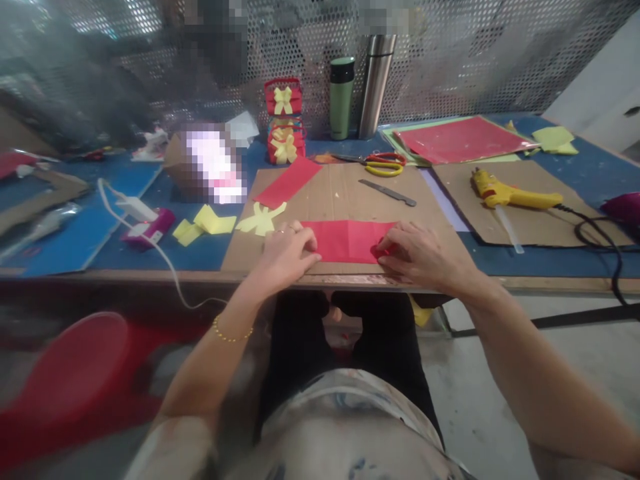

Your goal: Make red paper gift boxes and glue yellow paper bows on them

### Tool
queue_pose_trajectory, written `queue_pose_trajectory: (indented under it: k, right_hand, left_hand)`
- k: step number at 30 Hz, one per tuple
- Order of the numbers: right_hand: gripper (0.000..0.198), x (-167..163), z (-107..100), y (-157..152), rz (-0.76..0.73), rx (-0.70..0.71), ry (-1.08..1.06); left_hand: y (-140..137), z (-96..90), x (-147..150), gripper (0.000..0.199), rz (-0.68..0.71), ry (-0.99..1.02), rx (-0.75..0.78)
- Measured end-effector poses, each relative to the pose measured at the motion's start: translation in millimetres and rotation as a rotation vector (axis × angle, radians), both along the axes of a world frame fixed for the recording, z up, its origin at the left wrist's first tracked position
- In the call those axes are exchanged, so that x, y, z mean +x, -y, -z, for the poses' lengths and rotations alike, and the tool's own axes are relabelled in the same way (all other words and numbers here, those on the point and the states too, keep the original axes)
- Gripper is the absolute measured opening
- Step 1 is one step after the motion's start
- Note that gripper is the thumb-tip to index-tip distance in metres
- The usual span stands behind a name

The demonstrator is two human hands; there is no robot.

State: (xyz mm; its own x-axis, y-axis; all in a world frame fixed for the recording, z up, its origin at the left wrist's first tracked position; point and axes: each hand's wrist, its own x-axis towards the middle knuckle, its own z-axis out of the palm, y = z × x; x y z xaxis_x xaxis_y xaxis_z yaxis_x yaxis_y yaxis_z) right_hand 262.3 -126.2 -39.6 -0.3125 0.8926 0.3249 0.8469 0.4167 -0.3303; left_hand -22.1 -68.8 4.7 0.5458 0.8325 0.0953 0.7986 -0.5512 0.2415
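A red sheet of paper (345,241) with creases across it lies near the front edge of a cardboard mat (345,190). My left hand (290,252) grips its left end, fingers bent over the paper. At the opposite end my right hand (413,253) pinches the paper, and that edge curls up a little. Just beyond my left hand are a yellow paper cutout (261,219) with several strips and a flat red paper strip (289,183). A grey metal blade (387,192) rests on the mat past my right hand.
Scissors (383,167) lie at the mat's back edge. Red paper boxes with yellow bows (285,143), a green tumbler (342,100) and a steel flask (376,90) stand behind. A yellow glue gun (520,197) sits right, its cable trailing; a purple power adapter (149,229) sits left.
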Motion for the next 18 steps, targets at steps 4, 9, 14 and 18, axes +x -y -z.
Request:
queue_pose_trajectory:
  k: [4,9,14,18]
  right_hand:
    - [0.014,-5.0,4.9,6.1,0.034,0.053,-0.058]
    - [0.019,-13.6,11.3,15.5,0.072,0.127,-0.125]
    - [0.019,-16.9,11.0,18.5,0.068,0.154,-0.107]
    - [0.02,-15.7,9.3,18.4,0.065,0.155,-0.04]
  left_hand:
    - [5.9,4.4,0.8,0.005,-0.024,-0.006,0.039]
    - [13.0,7.9,0.7,0.018,-0.029,-0.014,0.087]
    - [14.5,5.3,1.3,0.022,-0.004,-0.071,0.132]
    - [16.0,1.4,2.0,0.022,0.025,-0.115,0.123]
